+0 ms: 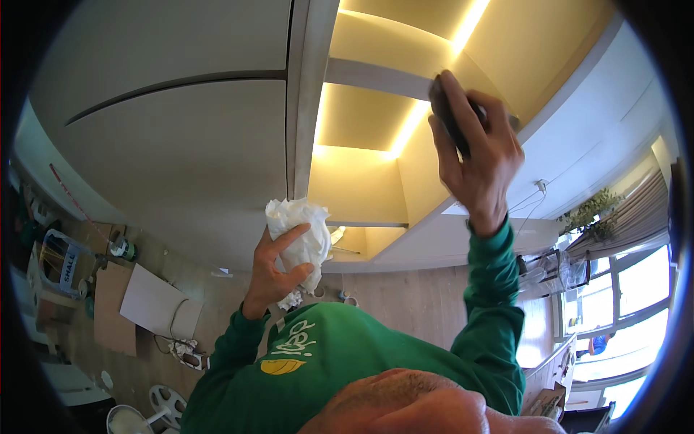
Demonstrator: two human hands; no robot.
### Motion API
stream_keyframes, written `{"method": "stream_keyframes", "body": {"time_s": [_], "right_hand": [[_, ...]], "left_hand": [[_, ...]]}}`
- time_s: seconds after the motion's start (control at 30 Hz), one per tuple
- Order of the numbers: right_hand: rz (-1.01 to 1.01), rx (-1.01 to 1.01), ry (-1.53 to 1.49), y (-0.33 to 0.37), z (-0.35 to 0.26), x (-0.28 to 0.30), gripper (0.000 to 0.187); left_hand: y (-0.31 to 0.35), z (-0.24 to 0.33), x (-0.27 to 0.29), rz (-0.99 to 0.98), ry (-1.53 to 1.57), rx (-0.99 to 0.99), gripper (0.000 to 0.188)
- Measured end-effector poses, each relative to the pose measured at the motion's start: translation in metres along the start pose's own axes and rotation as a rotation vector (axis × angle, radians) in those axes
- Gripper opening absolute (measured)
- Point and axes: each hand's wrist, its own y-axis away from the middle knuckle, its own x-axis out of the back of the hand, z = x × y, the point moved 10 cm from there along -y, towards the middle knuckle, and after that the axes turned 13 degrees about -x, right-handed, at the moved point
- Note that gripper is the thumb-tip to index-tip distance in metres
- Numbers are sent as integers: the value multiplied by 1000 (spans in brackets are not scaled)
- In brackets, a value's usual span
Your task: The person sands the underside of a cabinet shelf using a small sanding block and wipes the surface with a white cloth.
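A bunched-up wad of white paper (300,228) is gripped in my left hand (267,278), thumb and fingers pressed around it, beside the lower part of a lit shelf unit (376,70). My raised right hand (488,159) is closed around a dark, rounded block (450,119), whose exact kind I cannot make out. The block is in front of the right side of the shelf unit, near a shelf edge. Whether it touches the surface is hard to tell. Light strips (408,130) glow inside the compartments.
Large pale cabinet panels (181,152) fill the left. Boards (159,300), a clear plastic tub (59,262) and cables lie on the wooden floor at lower left. To the right are a white wall with a hanging cord (541,186), a plant (589,213) and a bright window (643,289).
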Motion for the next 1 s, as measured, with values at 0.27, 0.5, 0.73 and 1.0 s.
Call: {"method": "stream_keyframes", "body": {"time_s": [0.27, 0.5, 0.73, 1.0], "right_hand": [[-126, 183, 312, -14, 17, -48, 59], [-88, 200, 231, -18, 0, -73, 55], [-47, 281, 198, -30, -46, -99, 53], [-31, 236, 208, -22, -36, -88, 54]], "left_hand": [[40, -45, 4, 63, 125, 193, 56], [48, -56, -1, 65, 168, 287, 52], [25, -38, -7, -11, 103, 142, 50], [40, -55, -3, 31, 125, 248, 47]]}}
